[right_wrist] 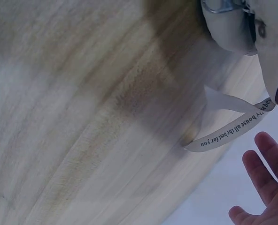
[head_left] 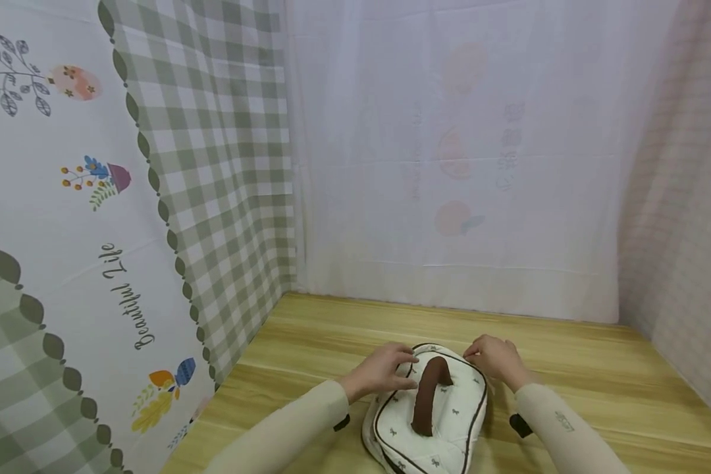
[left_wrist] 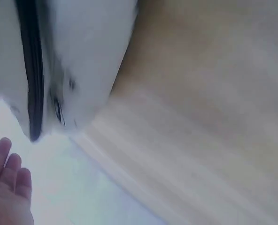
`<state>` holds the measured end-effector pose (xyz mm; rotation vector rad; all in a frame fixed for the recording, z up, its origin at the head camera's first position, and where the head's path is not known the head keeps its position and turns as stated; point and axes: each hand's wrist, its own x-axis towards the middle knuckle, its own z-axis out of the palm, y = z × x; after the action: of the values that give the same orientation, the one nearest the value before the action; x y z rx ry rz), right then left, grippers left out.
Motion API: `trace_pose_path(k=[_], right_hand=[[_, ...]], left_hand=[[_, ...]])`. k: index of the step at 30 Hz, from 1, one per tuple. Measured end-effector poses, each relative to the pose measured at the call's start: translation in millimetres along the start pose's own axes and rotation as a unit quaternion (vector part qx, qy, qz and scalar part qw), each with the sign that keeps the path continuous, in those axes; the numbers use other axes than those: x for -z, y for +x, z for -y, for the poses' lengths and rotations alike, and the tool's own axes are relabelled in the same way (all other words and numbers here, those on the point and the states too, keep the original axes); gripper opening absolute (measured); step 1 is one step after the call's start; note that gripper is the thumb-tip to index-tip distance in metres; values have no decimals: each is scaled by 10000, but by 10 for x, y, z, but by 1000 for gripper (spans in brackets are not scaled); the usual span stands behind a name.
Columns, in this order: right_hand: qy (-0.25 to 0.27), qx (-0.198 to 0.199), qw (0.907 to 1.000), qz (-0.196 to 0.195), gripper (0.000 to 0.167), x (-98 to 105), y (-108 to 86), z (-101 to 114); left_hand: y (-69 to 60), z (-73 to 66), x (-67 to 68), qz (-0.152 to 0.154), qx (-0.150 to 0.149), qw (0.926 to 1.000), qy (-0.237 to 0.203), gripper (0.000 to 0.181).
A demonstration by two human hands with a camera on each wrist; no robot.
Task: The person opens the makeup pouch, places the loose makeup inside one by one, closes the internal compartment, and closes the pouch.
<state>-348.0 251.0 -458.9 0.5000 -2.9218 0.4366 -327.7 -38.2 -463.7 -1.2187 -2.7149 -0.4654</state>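
Note:
A white soft bag (head_left: 455,413) with small bow prints, dark brown piping and a brown top handle (head_left: 426,398) sits on the wooden table. At its upper left edge is my left hand (head_left: 380,370), fingers spread and loosely bent beside the handle, gripping nothing. My right hand (head_left: 498,359) is at the far right corner, thumb and index finger brought together at the edge. A printed ribbon (right_wrist: 233,133) loops out from that edge by the fingertip in the right wrist view; my other fingers (right_wrist: 263,176) are spread. The exact pinch point is hidden.
A wood-grain table (head_left: 308,342) lies under the bag. A green checked curtain (head_left: 225,131) with plant prints hangs on the left, a pale white curtain (head_left: 361,164) at the back, and another curtain (head_left: 681,230) on the right.

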Motion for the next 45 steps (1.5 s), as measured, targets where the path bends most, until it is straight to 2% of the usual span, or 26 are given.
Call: trace_pose_path(k=[2,4,7,11,13,15,20,24,29,33,40,42,45], right_hand=[[50,-34,10000,28,10,-17,-8,2],[39,19,10000,20,10,-26,-12,2],[-5,104,9999,-24,10,-37,-13,-5],[-69,185,9998,-59,10,-39,-12,-20],[-49,206,9998,-53,9,-38,-9,-29],[-20,273,9996,-47,9,-35,-2,-36],[70,505,9987,-96,8,-45,4,-42],[123,694,9974,-172,8,-67,-12,-58],[185,970,9946,-317,7,-56,-41,-71],[77,1089,9933,-365,7,-12,-59,-68],[-92,848,9959,-285,8,-18,-168,-80],[-106,792,9965,-233,8,-30,-206,-82],[-108,737,9970,-221,7,-41,-281,-68]], left_hand=[[127,18,6,181,136,9996,-155,50],[245,25,7,346,98,9991,-241,51],[393,19,3,523,-254,9981,-223,48],[552,-3,-32,596,-877,9943,-100,41],[612,-15,-69,661,-991,9929,-53,39],[654,-27,-110,749,-941,9927,44,40],[682,-77,-169,994,-410,9940,220,39],[674,-117,-173,1118,25,9937,64,45],[683,-110,-168,1145,-70,9933,-104,44],[681,-80,-163,1116,-156,9932,-296,34],[589,-32,-161,882,-122,9910,-1002,23],[562,-17,-153,831,-79,9905,-1095,21],[524,10,-133,729,65,9922,-1012,21]])
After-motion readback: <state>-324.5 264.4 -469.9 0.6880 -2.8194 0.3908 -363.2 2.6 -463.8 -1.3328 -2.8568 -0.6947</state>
